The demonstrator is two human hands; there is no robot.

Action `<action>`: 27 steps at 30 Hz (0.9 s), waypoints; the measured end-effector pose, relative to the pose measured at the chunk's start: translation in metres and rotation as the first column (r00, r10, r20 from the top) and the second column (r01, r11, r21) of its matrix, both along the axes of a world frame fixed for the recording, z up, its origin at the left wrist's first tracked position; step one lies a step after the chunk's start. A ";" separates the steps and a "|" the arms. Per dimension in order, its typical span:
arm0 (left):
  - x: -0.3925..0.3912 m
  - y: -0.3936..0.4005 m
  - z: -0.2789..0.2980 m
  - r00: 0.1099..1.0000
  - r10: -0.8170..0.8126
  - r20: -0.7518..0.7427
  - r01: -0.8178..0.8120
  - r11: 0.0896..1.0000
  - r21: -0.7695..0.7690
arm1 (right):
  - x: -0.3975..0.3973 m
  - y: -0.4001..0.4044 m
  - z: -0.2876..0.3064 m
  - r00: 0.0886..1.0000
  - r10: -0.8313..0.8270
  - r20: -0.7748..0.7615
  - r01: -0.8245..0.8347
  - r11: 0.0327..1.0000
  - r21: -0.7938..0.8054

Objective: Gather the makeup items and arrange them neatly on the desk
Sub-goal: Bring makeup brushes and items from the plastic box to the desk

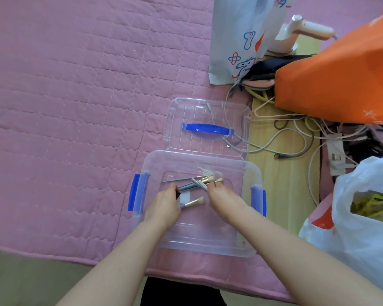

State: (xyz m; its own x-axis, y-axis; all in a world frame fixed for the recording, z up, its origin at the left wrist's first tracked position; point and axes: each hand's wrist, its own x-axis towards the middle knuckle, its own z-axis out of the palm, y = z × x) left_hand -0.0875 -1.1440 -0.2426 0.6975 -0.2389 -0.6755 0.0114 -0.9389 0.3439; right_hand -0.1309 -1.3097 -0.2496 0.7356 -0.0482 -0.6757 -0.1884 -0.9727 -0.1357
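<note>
The brushes (197,183) lie loose in the clear bin (155,164) on the quilt (75,85). My left hand (164,206) pinches one brush handle; my right hand (224,199) presses its fingers on the bundle. Risk: thin handles slip apart if gripped unevenly. The lid (177,111) lies beside the bin.

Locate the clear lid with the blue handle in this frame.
In the head view, the clear lid lies flat on the pink quilt, just beyond the open clear box and left of the tangled cables.
</note>
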 end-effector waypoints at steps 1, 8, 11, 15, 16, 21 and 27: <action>-0.001 0.001 0.008 0.999 0.041 -0.001 -0.041 0.999 -0.022 | -0.001 0.000 0.009 0.999 -0.052 -0.001 0.052 0.998 0.034; -0.012 0.004 0.092 0.933 0.360 -0.017 -0.353 0.904 -0.241 | -0.014 0.004 0.098 0.961 -0.267 0.067 0.237 0.928 0.287; -0.024 0.009 0.139 0.880 0.471 -0.059 -0.459 0.814 -0.357 | -0.023 0.011 0.137 0.933 -0.340 0.118 0.267 0.873 0.408; -0.043 0.018 0.203 0.782 0.616 -0.097 -0.583 0.667 -0.463 | -0.037 0.023 0.191 0.898 -0.399 0.187 0.258 0.821 0.510; -0.049 0.021 0.218 0.759 0.644 -0.097 -0.603 0.637 -0.480 | -0.041 0.027 0.204 0.889 -0.415 0.191 0.262 0.807 0.529; -0.084 0.047 0.283 0.640 0.753 -0.151 -0.694 0.484 -0.533 | -0.059 0.049 0.276 0.894 -0.403 0.197 0.216 0.771 0.599; -0.126 0.085 0.329 0.484 0.865 -0.136 -0.744 0.324 -0.585 | -0.072 0.084 0.334 0.935 -0.316 0.162 0.144 0.754 0.640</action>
